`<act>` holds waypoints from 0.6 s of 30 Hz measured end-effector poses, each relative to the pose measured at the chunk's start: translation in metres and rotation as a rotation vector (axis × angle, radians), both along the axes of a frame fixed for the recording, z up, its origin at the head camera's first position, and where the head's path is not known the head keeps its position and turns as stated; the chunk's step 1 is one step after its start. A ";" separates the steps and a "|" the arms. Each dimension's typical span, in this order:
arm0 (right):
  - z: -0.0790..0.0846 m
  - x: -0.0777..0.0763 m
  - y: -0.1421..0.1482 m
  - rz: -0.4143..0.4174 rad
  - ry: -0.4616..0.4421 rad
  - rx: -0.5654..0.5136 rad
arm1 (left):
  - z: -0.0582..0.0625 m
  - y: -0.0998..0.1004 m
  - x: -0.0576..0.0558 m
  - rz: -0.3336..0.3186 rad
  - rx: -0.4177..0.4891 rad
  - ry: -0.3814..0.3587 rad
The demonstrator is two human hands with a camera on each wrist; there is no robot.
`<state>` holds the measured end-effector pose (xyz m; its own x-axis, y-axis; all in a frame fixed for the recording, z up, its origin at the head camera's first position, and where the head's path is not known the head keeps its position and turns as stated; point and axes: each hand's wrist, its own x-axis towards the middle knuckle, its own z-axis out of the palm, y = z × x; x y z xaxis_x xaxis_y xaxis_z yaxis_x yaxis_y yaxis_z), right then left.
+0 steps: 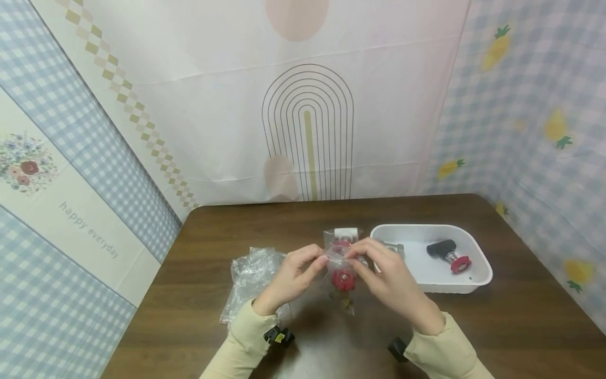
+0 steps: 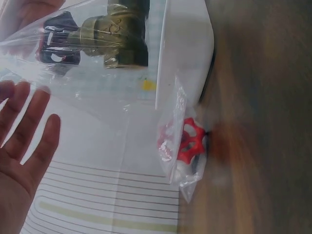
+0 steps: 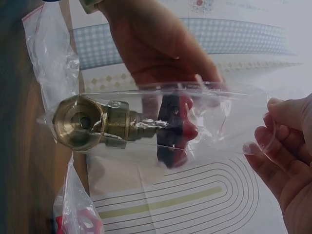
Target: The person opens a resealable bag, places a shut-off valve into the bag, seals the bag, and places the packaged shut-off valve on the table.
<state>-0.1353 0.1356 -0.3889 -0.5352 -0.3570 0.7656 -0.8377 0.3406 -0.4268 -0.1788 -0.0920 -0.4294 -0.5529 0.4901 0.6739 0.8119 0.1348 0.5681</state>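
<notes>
Partly behind hands (image 1: 390, 272): clear bag (image 1: 337, 257).

Brass valve (image 2: 124, 41) inside clear plastic bag (image 2: 63, 70)

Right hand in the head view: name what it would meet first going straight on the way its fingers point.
Beyond the clear bag it pinches, the right hand would probably meet the left hand first, though depth is hard to judge.

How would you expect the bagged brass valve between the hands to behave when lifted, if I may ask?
The brass valve looks like chunky metal, so it is probably heavy for its size. Its clear bag looks thin and glossy, so likely floppy and slippery.
</notes>
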 end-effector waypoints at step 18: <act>-0.009 0.000 0.016 -0.046 0.003 0.054 | 0.017 -0.004 0.006 0.199 -0.079 0.381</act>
